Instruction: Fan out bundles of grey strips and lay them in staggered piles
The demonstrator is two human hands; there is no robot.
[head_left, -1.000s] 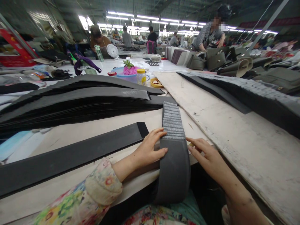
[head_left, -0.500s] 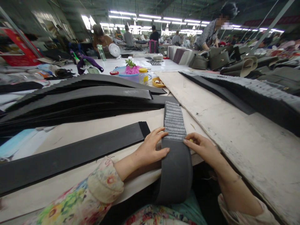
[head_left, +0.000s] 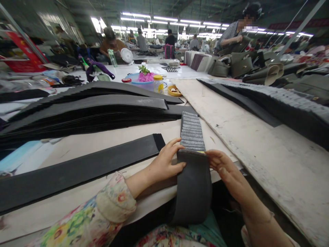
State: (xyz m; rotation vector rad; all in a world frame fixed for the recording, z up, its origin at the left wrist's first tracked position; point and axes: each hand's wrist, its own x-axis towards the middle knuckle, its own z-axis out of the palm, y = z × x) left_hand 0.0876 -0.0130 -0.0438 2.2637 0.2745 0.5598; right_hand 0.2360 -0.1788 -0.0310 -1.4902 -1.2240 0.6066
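A dark grey strip (head_left: 194,188) curves up from below the table edge in front of me. Its straight end lies across a stack of grey, fuzzy-edged strips (head_left: 192,132). My left hand (head_left: 168,159) rests at the left side, its fingertips by the stack and its thumb apart on the dark strip; it is open. At the right corner of that end, my right hand (head_left: 221,164) is closed on a thin yellow piece (head_left: 200,152). The yellow piece shows as a narrow line along the strip's end; its exact kind is hidden.
A single dark strip (head_left: 84,164) lies left on the table. Behind it are piles of dark strips (head_left: 84,108). A pale board (head_left: 257,151) with another strip pile (head_left: 277,103) is at right. Farther back stand a yellow-lidded jar (head_left: 158,85) and a person (head_left: 230,36) handling bags.
My right hand has shifted slightly and turned at the strip's corner. The yellow piece now shows along the strip's end, which looks slightly raised. My left hand has stayed in place.
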